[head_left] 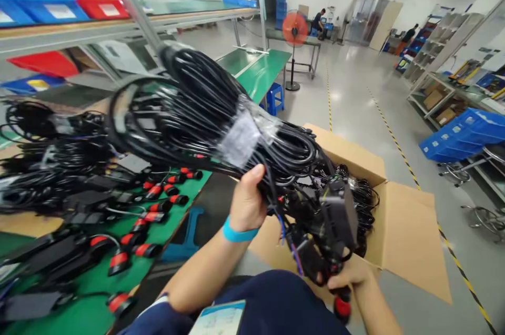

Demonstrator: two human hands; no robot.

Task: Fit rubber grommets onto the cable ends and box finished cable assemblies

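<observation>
at the centre of the frame a thick coiled bundle of black cables bound with clear plastic tape (221,114) is held up in the air, reaching from the upper left down to the lower right. the left hand (248,199) is closed around the underside of the bundle, near the taped part, with the thumb laid up against the cables; a light blue wristband (236,233) is worn on this wrist. the right hand (349,274) is seen at the lower right of the frame, where it is closed around the lower end of the bundle, on a cluster of black plastic connectors and boxes (331,219). a red and black clip (342,306) hangs just below this hand; if it is gripped by the fingers cannot be told.

behind the lower end of the bundle an open brown cardboard box (406,235) stands on the grey floor, and more black cables are seen inside it. at the left of the frame a green work table (165,235) is covered with many other black cable bundles with red clamps (153,193). above it, at the upper left, blue and red plastic bins (59,6) are placed on a metal shelf. an orange standing fan (294,29) is seen far behind, at the upper middle.
</observation>
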